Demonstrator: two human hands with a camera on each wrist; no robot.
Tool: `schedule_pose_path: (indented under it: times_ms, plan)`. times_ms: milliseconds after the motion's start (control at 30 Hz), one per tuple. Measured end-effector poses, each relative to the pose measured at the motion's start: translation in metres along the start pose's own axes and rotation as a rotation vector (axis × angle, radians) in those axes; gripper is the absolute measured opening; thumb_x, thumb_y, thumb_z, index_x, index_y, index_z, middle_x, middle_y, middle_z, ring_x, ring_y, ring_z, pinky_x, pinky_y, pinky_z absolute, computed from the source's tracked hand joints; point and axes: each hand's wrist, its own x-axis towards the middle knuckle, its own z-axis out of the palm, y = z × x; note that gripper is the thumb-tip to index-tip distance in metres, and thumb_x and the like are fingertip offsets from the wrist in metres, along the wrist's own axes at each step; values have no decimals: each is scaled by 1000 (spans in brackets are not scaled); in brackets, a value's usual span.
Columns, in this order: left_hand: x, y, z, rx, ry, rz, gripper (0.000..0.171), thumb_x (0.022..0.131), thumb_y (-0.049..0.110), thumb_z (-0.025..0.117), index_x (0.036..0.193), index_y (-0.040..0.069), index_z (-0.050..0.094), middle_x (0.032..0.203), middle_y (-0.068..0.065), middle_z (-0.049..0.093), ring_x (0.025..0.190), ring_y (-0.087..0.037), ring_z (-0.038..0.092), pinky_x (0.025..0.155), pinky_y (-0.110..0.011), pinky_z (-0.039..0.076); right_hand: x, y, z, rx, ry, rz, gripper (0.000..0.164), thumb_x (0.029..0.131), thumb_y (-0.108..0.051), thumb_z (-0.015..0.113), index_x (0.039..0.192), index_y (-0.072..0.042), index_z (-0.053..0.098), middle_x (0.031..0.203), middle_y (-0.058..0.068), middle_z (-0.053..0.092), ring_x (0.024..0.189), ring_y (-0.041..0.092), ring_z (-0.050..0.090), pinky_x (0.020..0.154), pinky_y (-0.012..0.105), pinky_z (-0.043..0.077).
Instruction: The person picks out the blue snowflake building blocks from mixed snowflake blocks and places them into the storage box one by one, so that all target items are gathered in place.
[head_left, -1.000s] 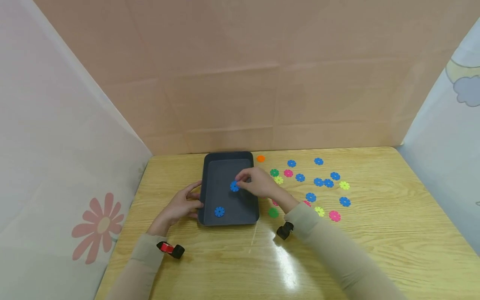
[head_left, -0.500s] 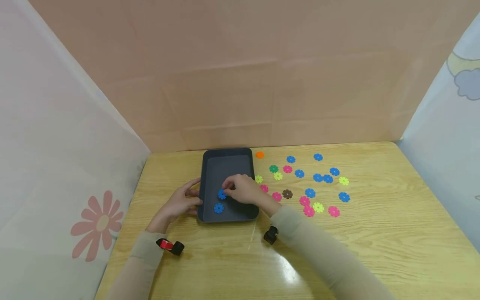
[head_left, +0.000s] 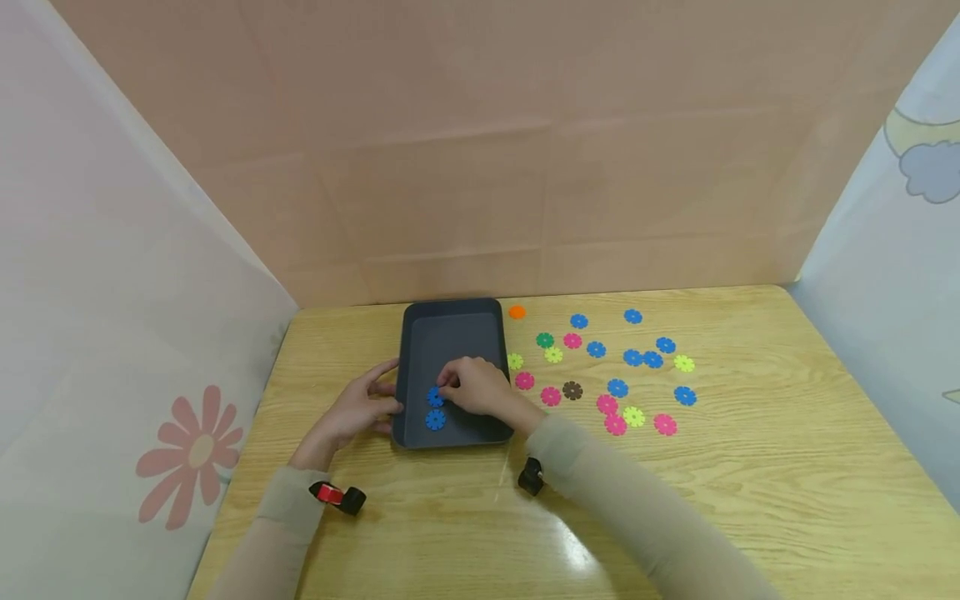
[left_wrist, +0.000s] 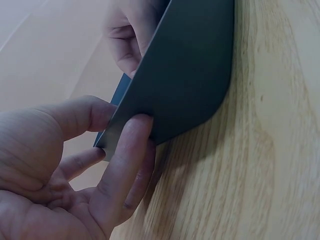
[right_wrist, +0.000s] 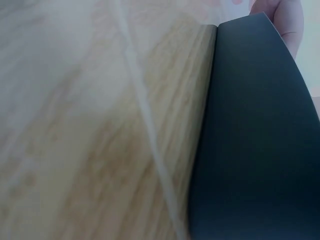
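In the head view, my right hand is over the dark grey tray, thumb and fingertips pinching a blue notched plastic disc. Just below it on the tray floor lies another blue disc. My left hand holds the tray's left side. From the left wrist, that hand shows one digit reaching behind the rim and a fingertip against the outer wall. The right wrist view catches only the tray's outer side and part of the left hand; the right fingers are hidden there.
Right of the tray, blue, pink, yellow and green discs lie scattered on the wooden table, with a brown disc among them. An orange disc sits near the tray's far right corner. Cloth walls stand behind and at both sides.
My right hand has moved left and toward me over the tray, bringing the pinched blue disc close to the one lying there. The left hand stays at the tray's side.
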Motion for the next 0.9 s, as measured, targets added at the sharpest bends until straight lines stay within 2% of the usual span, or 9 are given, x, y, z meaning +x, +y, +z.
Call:
schedule_pose_path:
  times_ms: [200,400,733,900]
  plan:
    - [0,-1,0,-3,0,10,82,95,-2,65,166,15,28,133,-32,50,97,-32,69,72,-44,63,-1,-3,1,-36,14,7,4,95,-26,77,95,-21,78,84,-13,71,72,7,61,65,29,52]
    - [0,-1,0,-1,-2,12,82,95,-2,65,166,15,28,133,-32,50,97,-31,69,72,-44,63,-4,-5,-2,-39,15,-8,5,96,-26,76,95,-21,78,85,-13,71,73,6,61,67,28,52]
    - [1,-2,0,4,1,20,82,94,-2,65,165,13,28,131,-32,51,95,-31,69,71,-45,63,-15,-11,-24,37,39,-56,5,97,-23,75,98,-19,79,88,-11,72,75,6,63,67,28,53]
    - [0,-1,1,8,2,17,82,94,-2,65,165,14,28,131,-31,51,96,-31,69,71,-45,63,-23,-4,-36,45,77,-60,5,98,-24,75,98,-20,79,89,-11,71,76,6,62,67,29,53]
